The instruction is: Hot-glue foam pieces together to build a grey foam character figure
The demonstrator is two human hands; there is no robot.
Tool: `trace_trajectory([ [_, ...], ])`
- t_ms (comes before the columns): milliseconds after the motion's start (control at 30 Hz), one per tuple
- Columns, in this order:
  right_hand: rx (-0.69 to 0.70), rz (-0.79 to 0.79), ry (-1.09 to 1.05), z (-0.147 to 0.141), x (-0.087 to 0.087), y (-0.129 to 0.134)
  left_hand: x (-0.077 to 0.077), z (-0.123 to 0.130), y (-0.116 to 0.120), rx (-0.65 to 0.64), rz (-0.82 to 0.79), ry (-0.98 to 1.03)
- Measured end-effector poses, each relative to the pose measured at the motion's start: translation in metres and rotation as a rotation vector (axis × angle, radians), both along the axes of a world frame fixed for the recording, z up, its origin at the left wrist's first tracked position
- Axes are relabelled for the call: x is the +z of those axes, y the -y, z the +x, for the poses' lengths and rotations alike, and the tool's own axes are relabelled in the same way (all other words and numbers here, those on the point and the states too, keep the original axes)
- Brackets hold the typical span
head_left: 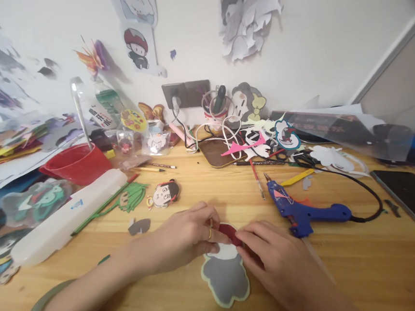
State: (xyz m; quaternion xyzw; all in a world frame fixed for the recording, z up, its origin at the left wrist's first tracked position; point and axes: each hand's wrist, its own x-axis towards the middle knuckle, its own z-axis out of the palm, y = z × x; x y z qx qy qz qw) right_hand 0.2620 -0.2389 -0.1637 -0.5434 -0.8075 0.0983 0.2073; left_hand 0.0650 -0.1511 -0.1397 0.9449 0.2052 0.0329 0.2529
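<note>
A layered figure cutout (227, 278) lies on the wooden table in front of me, grey below and white above, with a pale green border. At its top is a dark red piece (228, 232), partly covered by fingers. My left hand (195, 232), a ring on one finger, has its fingers closed at the left side of the red piece. From the other side, my right hand (269, 253) grips the red piece's right edge between thumb and fingers. Whether the red piece is fixed to the cutout cannot be seen.
A blue glue gun (308, 210) with a black cable lies right of my hands. Leftward are a red container (79, 163), a long white case (71, 216) and a character-head cutout (165, 193). A phone (407, 195) rests at the right; paper scraps and cords crowd the back.
</note>
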Motion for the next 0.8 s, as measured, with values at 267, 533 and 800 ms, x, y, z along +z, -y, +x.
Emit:
trace_trajectory([
  [267,0.004,0.039,0.008,-0.0002,-0.0014,-0.001,-0.0014,-0.0008,-0.0008,-0.016,0.001,0.011],
  [533,-0.002,0.02,0.046,0.0004,-0.0009,-0.0002,-0.0007,0.0008,-0.0018,-0.015,-0.002,0.029],
  [800,0.088,0.09,0.059,-0.0015,-0.0038,0.002,-0.0012,0.0,-0.0021,-0.027,-0.033,0.047],
])
